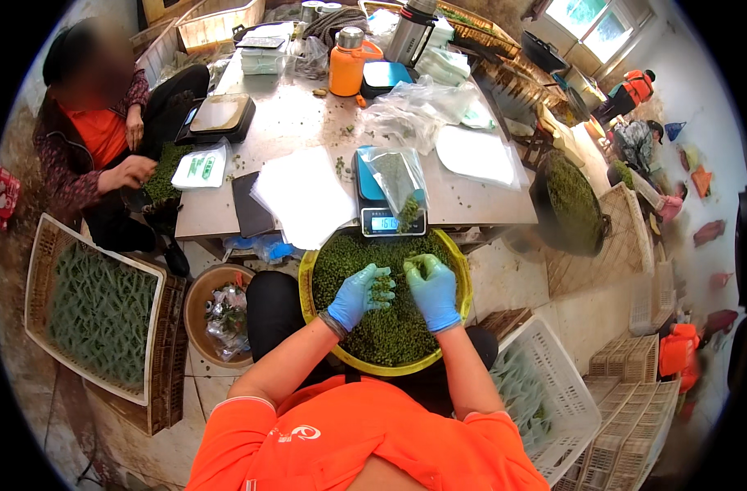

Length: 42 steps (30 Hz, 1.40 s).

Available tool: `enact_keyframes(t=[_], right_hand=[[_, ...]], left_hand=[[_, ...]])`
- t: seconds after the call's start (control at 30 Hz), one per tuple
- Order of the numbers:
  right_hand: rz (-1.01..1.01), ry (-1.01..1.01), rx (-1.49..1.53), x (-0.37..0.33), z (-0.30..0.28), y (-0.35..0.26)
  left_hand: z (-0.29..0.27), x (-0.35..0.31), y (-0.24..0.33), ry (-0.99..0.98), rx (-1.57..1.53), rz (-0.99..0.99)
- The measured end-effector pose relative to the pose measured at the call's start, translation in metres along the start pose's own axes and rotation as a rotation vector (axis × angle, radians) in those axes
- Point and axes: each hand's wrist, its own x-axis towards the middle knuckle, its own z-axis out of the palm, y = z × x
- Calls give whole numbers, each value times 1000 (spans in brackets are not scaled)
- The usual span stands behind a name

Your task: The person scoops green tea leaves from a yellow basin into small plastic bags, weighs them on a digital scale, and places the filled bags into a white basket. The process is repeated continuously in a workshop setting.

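Note:
My left hand [360,296], in a blue glove, is cupped over a yellow-rimmed basin [467,299] with green peppercorn-like berries [390,340] in its fingers. On its right my right hand [432,290], gloved too, has its fingers curled together, with a bit of green at the fingertips. The basin sits at my lap, filled with the same small green berries. Just beyond it, at the table's edge, a digital scale [370,182] with a lit display bears a clear plastic bag [395,170]. Some green berries lie in the bag's near end.
White sheets [303,196] lie left of the scale, more bags [476,155] right. An orange bottle [346,67] stands farther back. At the left, a co-worker [95,139] sits beside another scale [218,116]. Crates of filled bags [99,307] [525,393] flank me.

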Motion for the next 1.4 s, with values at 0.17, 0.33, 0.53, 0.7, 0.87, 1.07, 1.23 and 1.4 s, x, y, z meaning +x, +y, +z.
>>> enact_keyframes(t=[0.17, 0.33, 0.53, 0.7, 0.87, 1.07, 1.23, 1.4], right_hand=[[-8, -36, -97, -3, 10, -3], [-175, -319, -246, 4, 9, 2], [-332, 28, -428, 69, 5, -11], [-448, 159, -612, 103, 2, 16], [-428, 195, -90, 24, 1, -1], [-105, -108, -85, -26, 5, 27], [-237, -234, -286, -32, -5, -7], [-239, -248, -424, -33, 9, 10]], left_hand=[[-4, 6, -3, 6, -19, 12], [-2, 5, 2, 10, 30, 27], [7, 7, 7, 12, 166, 51], [28, 6, 26, -26, 242, 55], [27, 2, 29, -129, 216, 183], [32, -10, 8, -91, 399, 176], [33, -28, 25, 53, 664, 322], [31, -30, 28, 47, 700, 190]])
